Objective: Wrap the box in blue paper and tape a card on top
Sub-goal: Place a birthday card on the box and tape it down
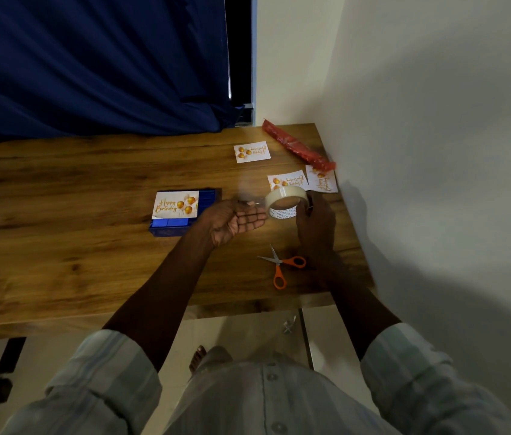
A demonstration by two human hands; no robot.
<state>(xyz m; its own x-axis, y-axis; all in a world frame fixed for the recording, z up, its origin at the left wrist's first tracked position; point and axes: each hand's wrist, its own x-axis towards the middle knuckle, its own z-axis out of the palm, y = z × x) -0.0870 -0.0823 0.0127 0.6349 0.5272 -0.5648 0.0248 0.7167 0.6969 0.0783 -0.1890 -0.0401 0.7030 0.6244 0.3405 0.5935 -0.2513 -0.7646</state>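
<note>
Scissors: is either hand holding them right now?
No. The scissors lie on the table, while the right hand grips the tape roll and the left hand pulls its strip.

Right hand (314, 221) fingers hidden behind tape roll (286, 202). Left hand (232, 219) thumb tip motion-blurred; pulled strip indistinct. Blue box (185, 229) top mostly covered by card (176, 204). Far card (321, 180) corner under red roll (298, 146).

Orange scissors (281, 265) on table (59, 246), red roll (298, 146) by wall.

a home room: wooden table (59, 246), blue curtain (91, 64), plain wall (436, 120).
</note>
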